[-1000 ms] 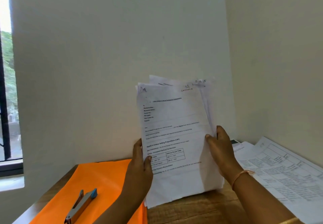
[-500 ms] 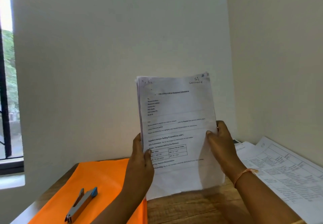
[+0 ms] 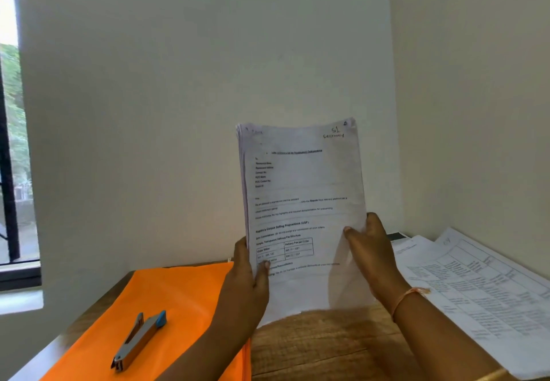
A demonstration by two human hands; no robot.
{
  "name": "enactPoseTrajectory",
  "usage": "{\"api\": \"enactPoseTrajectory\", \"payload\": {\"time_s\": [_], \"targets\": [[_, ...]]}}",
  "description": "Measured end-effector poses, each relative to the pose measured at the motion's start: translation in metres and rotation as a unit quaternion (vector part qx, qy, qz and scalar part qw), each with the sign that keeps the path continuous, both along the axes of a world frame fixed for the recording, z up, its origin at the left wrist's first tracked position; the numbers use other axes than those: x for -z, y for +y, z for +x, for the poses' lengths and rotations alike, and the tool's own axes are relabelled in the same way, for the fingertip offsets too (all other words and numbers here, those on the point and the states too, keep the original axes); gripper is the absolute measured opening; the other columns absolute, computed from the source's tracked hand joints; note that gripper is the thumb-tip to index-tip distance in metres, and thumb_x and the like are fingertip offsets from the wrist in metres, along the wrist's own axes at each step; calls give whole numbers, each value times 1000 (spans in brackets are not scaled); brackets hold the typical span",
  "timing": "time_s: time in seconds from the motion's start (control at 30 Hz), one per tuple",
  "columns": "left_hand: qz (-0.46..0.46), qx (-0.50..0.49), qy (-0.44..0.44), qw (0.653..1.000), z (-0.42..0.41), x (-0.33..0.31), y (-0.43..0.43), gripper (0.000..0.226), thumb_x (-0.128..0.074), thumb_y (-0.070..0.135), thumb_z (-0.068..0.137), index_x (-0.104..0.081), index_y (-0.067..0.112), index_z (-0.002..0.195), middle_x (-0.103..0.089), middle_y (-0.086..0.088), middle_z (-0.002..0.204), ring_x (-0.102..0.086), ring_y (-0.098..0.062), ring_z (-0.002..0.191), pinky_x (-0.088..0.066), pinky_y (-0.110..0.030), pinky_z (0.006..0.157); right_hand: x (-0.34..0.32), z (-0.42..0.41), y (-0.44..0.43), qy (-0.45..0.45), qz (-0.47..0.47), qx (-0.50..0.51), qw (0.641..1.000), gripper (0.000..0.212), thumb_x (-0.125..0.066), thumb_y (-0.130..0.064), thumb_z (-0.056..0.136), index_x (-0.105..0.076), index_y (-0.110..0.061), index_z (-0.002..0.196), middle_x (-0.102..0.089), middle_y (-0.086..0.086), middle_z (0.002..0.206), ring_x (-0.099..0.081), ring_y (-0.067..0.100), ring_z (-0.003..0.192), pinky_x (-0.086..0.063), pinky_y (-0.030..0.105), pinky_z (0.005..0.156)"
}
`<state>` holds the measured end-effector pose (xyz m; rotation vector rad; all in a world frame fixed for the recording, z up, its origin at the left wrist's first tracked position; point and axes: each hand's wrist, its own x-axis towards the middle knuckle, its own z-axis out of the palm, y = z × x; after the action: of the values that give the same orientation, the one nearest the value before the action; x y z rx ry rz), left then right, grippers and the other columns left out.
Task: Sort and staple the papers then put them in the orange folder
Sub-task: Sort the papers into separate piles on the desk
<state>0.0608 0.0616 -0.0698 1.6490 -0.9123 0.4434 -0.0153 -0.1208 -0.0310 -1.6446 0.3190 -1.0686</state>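
Observation:
A stack of printed white papers [image 3: 303, 190] stands upright above the wooden table, its top edges lined up. My left hand [image 3: 247, 282] grips its lower left edge, thumb on the front sheet. My right hand [image 3: 369, 246] holds the right edge, thumb in front and fingers behind. The orange folder [image 3: 184, 300] lies flat on the table to the left. A grey stapler [image 3: 138, 340] with a blue end rests on the folder near its front.
More printed sheets [image 3: 482, 291] with tables lie spread on the table at the right, against the side wall. Walls close in behind and to the right. A window [image 3: 12, 157] is at the far left. Bare wooden table [image 3: 321, 348] shows below the held stack.
The sheets were fanned and uneven at their tops a second ago; now they are squared into one even stack. Both hands keep their grip at about the same places.

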Motion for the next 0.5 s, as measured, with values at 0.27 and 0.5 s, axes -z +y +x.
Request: {"api": "enactPoseTrajectory", "payload": {"time_s": [0.27,0.5], "targets": [[30,-10,11,999,7,6,2,52,-41,-5,94,-22,35,122,-50,11,112,-55,1,95,-47,-4,72,11,6,-6,45,29,13,999,32,-44,-7,95,-44,-9,127,-53,5,108,-50,17,85,-38,21,59],[-19,0,-8,1000,3,1,1,54,-44,-5,92,-24,36,119,-49,20,110,-56,4,96,-48,-7,69,-2,-2,-5,-30,30,1,999,19,-50,-18,95,-41,-18,111,-54,-4,93,-52,10,78,-39,24,57]]}}
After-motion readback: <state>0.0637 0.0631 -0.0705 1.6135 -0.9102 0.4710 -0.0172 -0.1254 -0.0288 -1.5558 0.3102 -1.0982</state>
